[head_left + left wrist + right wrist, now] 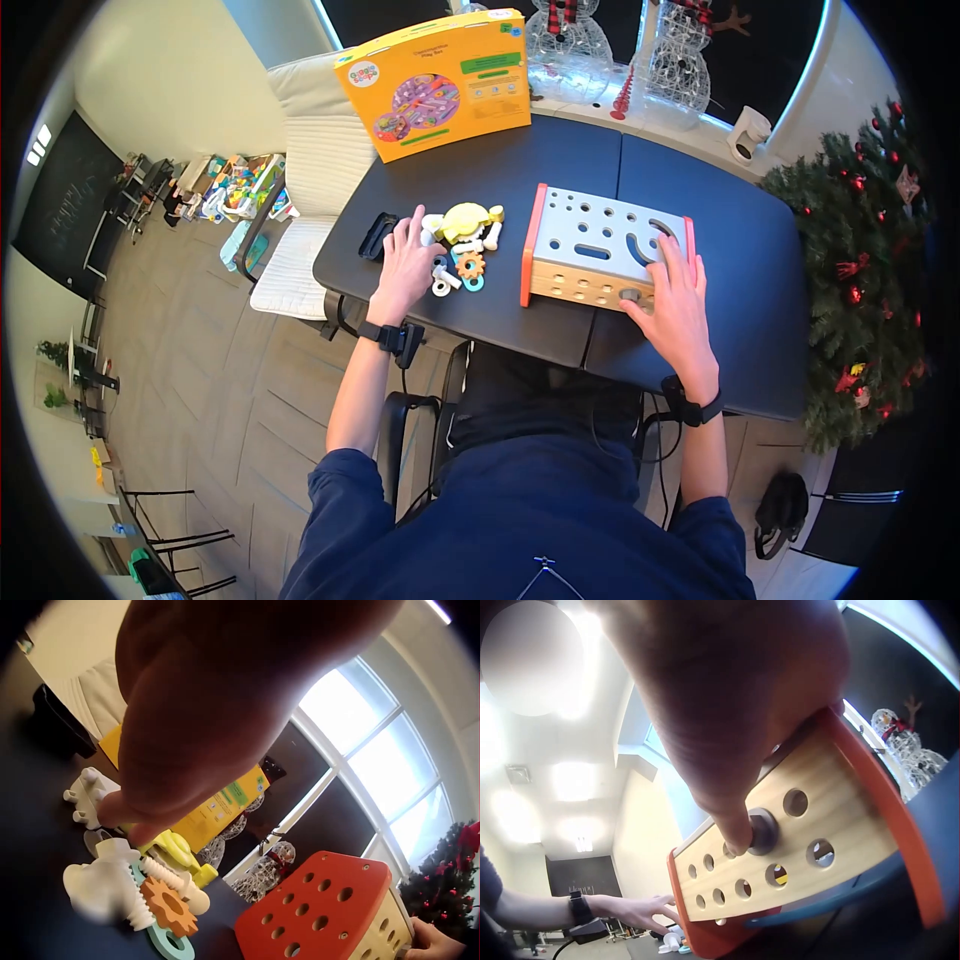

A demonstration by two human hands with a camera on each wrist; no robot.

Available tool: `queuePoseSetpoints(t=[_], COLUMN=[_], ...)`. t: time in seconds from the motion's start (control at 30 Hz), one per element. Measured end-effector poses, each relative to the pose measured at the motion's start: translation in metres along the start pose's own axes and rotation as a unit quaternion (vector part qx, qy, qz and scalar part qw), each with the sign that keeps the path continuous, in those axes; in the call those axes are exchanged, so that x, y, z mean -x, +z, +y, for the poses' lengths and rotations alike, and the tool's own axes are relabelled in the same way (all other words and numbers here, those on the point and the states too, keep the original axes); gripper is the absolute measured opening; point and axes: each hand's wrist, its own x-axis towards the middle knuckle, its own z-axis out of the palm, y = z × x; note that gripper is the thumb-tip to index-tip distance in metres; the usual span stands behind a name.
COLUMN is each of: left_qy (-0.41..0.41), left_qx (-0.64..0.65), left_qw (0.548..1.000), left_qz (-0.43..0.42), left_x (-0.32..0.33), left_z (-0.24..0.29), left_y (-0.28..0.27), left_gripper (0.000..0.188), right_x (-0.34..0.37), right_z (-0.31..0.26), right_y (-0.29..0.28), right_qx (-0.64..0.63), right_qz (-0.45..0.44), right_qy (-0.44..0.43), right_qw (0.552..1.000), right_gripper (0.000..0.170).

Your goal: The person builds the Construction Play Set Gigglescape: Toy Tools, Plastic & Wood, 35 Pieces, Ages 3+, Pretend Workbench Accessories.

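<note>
My left hand [407, 265] reaches over a pile of toy parts, fingers extended. In the left wrist view its fingertips are right at a white knobbed piece [88, 796]. Beside them lie white plastic screws [178, 881], an orange gear [169, 906], a teal ring [171, 943] and a yellow piece [466, 221]. My right hand [680, 310] grips the near right edge of a wooden toy workbench [575, 232] with a grey top and red ends. The fingers rest on its top, while the thumb lies against a dark grey bolt head [763, 831] on the holed front.
A yellow toy box [435, 85] stands at the table's back left. A black tray [377, 236] lies left of the parts. Beyond the dark table [745, 350] are a Christmas tree [850, 270] at the right and wire snowmen [570, 55] by the window.
</note>
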Motion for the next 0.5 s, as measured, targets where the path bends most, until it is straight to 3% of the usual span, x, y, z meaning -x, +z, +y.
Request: queuePoseSetpoints(t=[0.17, 0.5], left_qy=[0.015, 0.039], left_qx=[-0.023, -0.010], left_qw=[0.999, 0.999], left_qz=[-0.021, -0.014], left_x=[-0.006, -0.016], left_z=[-0.006, -0.010], left_y=[0.009, 0.014], left_gripper=[0.027, 0.021], right_x=[-0.002, -0.003], right_z=[0.000, -0.006], right_y=[0.001, -0.002], right_qx=[-0.007, 0.026], right_qz=[-0.003, 0.000], right_qy=[0.005, 0.004], right_qw=[1.000, 1.000], right_gripper=[0.053, 0.056])
